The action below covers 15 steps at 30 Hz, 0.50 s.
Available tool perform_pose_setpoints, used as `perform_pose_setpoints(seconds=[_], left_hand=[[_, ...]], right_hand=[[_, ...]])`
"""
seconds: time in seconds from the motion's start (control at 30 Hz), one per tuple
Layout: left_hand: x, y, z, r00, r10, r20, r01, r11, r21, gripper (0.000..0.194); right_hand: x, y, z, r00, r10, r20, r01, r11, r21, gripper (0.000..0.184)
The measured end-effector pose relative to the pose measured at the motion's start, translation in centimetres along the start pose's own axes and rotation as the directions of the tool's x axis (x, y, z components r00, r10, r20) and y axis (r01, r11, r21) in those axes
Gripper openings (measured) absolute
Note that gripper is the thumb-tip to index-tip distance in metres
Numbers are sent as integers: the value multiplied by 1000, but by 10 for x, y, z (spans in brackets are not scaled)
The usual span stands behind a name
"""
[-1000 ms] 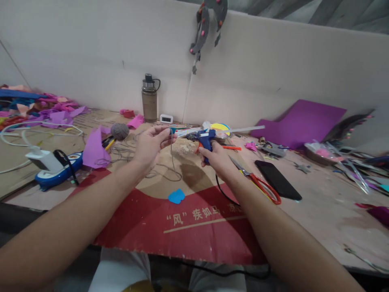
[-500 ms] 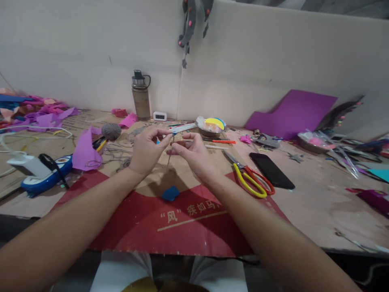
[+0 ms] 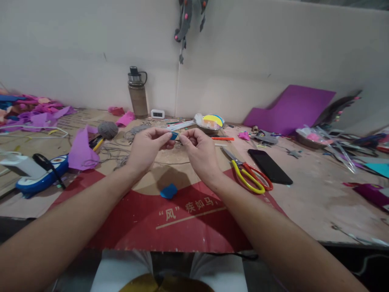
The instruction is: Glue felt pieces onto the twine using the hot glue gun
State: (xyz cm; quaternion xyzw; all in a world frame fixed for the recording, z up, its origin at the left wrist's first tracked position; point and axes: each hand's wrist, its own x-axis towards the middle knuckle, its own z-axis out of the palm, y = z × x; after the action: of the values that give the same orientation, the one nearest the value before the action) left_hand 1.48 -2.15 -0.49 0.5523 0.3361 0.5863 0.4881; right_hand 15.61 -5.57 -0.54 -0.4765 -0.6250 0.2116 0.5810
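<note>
My left hand [image 3: 148, 148] pinches a small blue felt piece [image 3: 174, 136] between thumb and fingertips, above the middle of the table. Close beside it, my right hand [image 3: 199, 151] is closed in a pinch, its fingertips almost at the blue piece. A thin grey yarn strand [image 3: 172, 163] curves below the hands and runs towards the right one; the pinched end is mostly hidden by the fingers. Another blue felt piece [image 3: 169, 191] lies flat on the red and brown cardboard [image 3: 194, 231] nearer to me.
Yellow-and-red-handled scissors [image 3: 247, 174] and a black phone [image 3: 270, 166] lie right of my hands. A grey yarn ball [image 3: 108, 130], purple felt [image 3: 83, 150] and a blue power strip [image 3: 42, 176] lie left. Behind stand a bottle [image 3: 138, 95] and a bowl [image 3: 210, 129].
The grey strand hung down between my hands before; now it curves sideways below them. My right hand has turned, its fingers closed more tightly. The view has shifted slightly.
</note>
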Motion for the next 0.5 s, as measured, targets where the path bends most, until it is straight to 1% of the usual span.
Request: perform_pose_setpoints(seconds=[0.13,0.3,0.4,0.5], left_hand=[[-2,1,1,1000,-20,12,20,998,-52,19],[-3,1,1,999,-31,27,33,997,-69,16],[-3,1,1,999,-34,37,37,996,-83,17],[-3,2,1,997,-47,56,52,994,-96,18]], right_hand=[[0,1,0,1000,-18,1,18,1000,0,13],[0,4,-1,1000,-30,-4,29,999,-26,18],[1,6,-2,999,-39,-12,38,999,-32,18],[1,4,-2,999,-30,-16,30,1000,-2,17]])
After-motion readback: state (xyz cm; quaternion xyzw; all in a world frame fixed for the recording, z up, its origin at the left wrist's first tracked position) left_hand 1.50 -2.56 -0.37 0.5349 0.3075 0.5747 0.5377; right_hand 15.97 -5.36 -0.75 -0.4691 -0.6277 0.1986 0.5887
